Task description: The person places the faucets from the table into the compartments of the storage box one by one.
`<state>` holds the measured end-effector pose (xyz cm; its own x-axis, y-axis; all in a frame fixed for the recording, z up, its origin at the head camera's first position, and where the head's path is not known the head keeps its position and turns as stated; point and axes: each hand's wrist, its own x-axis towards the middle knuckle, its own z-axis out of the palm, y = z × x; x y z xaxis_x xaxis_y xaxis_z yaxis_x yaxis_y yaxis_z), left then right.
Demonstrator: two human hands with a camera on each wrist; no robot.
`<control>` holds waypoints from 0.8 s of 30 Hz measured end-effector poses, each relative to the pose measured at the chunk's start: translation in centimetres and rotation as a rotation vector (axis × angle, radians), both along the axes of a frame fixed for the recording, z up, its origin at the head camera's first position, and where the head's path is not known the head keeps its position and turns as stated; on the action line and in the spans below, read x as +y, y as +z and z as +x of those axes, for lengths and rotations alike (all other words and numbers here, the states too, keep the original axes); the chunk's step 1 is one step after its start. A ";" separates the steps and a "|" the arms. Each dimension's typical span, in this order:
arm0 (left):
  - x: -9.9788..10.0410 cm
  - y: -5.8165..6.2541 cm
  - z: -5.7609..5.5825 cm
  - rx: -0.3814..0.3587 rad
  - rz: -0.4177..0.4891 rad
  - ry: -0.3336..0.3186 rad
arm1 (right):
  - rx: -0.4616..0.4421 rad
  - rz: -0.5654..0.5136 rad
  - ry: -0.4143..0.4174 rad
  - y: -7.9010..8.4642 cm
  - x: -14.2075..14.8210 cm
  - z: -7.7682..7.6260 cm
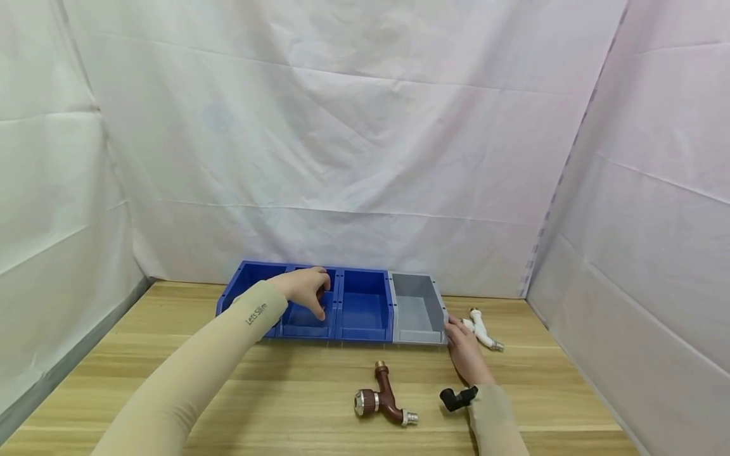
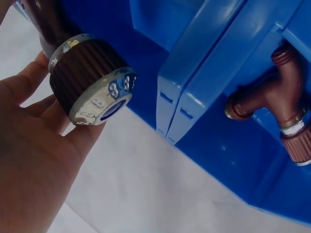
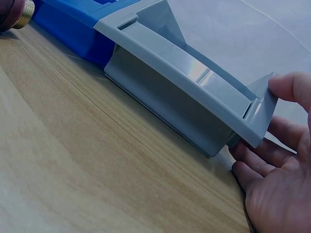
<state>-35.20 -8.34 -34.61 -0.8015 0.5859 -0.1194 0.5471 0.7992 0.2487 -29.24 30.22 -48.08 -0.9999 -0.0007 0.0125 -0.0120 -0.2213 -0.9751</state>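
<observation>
- The left hand [image 1: 302, 286] reaches over the second blue bin [image 1: 308, 331] from the left, its grip closed round a brown tap [image 2: 90, 82], thumb on one side and fingers on the other.
- In the left wrist view this tap's ribbed knob, with a metal cap bearing raised marks, faces the camera, while the rest of its body runs out of frame; whether it touches the bin floor, I cannot tell.
- A second brown tap [image 2: 274, 92] lies inside a neighbouring blue bin, beyond a pair of walls set side by side.
- The right hand [image 1: 464, 347] holds the outer side of the grey bin [image 1: 420, 337], thumb at the rim and fingers lower down against the side.
- The grey bin stands at the right end of the row, touching the third blue bin [image 1: 365, 334].
- A third brown tap [image 1: 386, 396] lies on the bench [image 1: 296, 411] in front of the bins, well apart from both hands.
- A white tap [image 1: 481, 330] lies on the bench, just beyond the right hand.
- A small black piece [image 1: 458, 399] sits at the right wrist.
- White cloth [image 1: 365, 158] hangs behind the bench.
</observation>
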 end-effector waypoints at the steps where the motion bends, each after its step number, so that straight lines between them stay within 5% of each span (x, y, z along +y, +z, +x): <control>1: 0.0 0.0 0.0 0.001 -0.003 0.000 | -0.002 -0.004 -0.003 0.0 0.0 0.0; 24: 0.6 -0.8 -0.6 0.016 -0.035 -0.020 | 0.001 0.014 0.002 -0.1 0.1 0.0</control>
